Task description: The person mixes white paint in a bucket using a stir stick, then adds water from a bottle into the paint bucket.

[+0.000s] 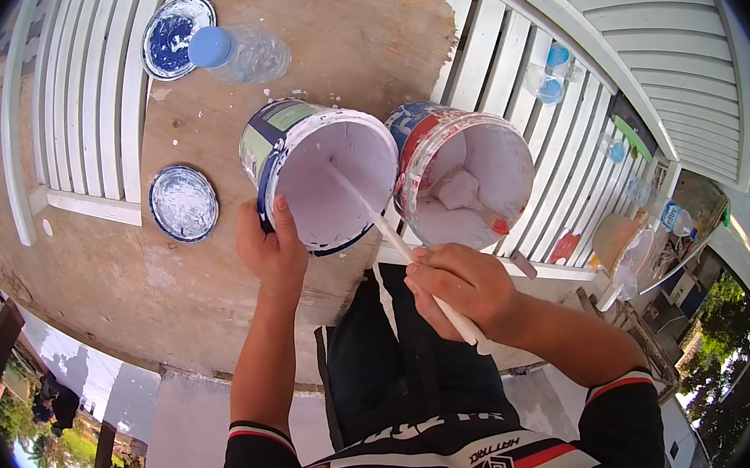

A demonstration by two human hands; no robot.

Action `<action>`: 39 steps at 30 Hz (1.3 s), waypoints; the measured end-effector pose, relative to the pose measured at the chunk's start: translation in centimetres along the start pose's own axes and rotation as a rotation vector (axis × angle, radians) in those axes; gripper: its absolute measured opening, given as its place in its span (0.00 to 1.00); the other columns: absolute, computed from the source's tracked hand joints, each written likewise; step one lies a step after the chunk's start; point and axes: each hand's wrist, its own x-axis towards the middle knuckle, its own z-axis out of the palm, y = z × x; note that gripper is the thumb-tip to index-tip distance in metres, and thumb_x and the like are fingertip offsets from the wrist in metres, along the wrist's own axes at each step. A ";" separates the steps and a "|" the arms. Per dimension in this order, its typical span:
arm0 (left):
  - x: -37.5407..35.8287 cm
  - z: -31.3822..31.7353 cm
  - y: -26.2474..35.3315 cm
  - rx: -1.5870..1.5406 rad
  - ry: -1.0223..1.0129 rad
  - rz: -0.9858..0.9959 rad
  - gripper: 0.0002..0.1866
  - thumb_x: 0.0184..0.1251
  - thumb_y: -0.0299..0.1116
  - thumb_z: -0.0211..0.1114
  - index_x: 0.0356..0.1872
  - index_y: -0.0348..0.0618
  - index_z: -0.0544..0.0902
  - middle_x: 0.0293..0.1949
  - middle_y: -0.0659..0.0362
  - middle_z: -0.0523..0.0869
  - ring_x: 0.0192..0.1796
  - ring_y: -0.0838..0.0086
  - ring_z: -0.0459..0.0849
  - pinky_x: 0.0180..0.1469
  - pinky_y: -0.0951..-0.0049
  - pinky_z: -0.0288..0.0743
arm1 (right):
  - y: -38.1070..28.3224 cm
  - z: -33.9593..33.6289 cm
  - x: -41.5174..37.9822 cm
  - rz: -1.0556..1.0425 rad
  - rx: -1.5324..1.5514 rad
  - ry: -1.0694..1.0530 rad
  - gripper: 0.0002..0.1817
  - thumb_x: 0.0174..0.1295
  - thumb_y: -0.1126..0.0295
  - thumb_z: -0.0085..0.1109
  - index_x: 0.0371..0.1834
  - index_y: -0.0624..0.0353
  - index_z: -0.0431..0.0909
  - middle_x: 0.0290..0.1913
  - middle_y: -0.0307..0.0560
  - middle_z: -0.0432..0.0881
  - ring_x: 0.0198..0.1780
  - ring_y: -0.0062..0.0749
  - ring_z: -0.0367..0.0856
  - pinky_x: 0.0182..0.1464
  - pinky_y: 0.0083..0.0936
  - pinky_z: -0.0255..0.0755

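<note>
My left hand [276, 247] grips the lower rim of a paint bucket [261, 146], thumb inside its mouth, and the bucket tilts toward me. In my right hand [460, 287] is a long whitish stick [393, 236], its far end reaching inside that bucket, which is coated with pale paint. Touching it on the right stands a second, red and blue bucket [416, 148], with a pale lump [458, 191] inside.
Left on the plywood [342, 14] lie two paint-smeared lids [184, 204] and a clear bottle with a blue cap [212, 47]. White slatted boards [478, 50] run to the right, with several bottles [676, 218] and a plastic container [622, 244].
</note>
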 end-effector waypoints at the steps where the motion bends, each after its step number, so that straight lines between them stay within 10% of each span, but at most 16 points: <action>1: -0.2 0.2 0.4 0.003 0.015 0.000 0.13 0.67 0.34 0.60 0.29 0.35 0.73 0.23 0.55 0.74 0.23 0.69 0.71 0.28 0.72 0.66 | -0.3 0.5 -0.6 0.015 0.018 0.037 0.10 0.45 0.81 0.65 0.31 0.65 0.77 0.29 0.48 0.77 0.28 0.36 0.80 0.28 0.25 0.77; 5: -0.6 0.5 0.5 0.011 0.029 0.032 0.12 0.68 0.33 0.60 0.30 0.35 0.73 0.23 0.54 0.73 0.24 0.67 0.72 0.27 0.71 0.67 | -0.7 -0.6 -0.3 0.231 0.101 0.045 0.10 0.45 0.84 0.64 0.33 0.69 0.77 0.29 0.53 0.79 0.30 0.39 0.83 0.31 0.24 0.78; 10: -1.3 0.2 0.1 0.047 0.002 0.009 0.15 0.70 0.37 0.57 0.30 0.34 0.72 0.24 0.54 0.77 0.26 0.70 0.73 0.29 0.71 0.67 | -0.4 0.0 -0.8 -0.054 -0.074 0.051 0.11 0.43 0.82 0.66 0.31 0.67 0.77 0.29 0.49 0.77 0.29 0.36 0.81 0.32 0.24 0.80; 39: -2.3 0.4 -0.3 0.023 0.017 -0.014 0.14 0.71 0.38 0.56 0.32 0.35 0.72 0.25 0.55 0.77 0.27 0.71 0.74 0.31 0.73 0.68 | -2.2 -1.8 -1.4 0.010 -0.107 0.039 0.09 0.43 0.84 0.66 0.28 0.67 0.76 0.28 0.50 0.77 0.30 0.37 0.82 0.33 0.23 0.81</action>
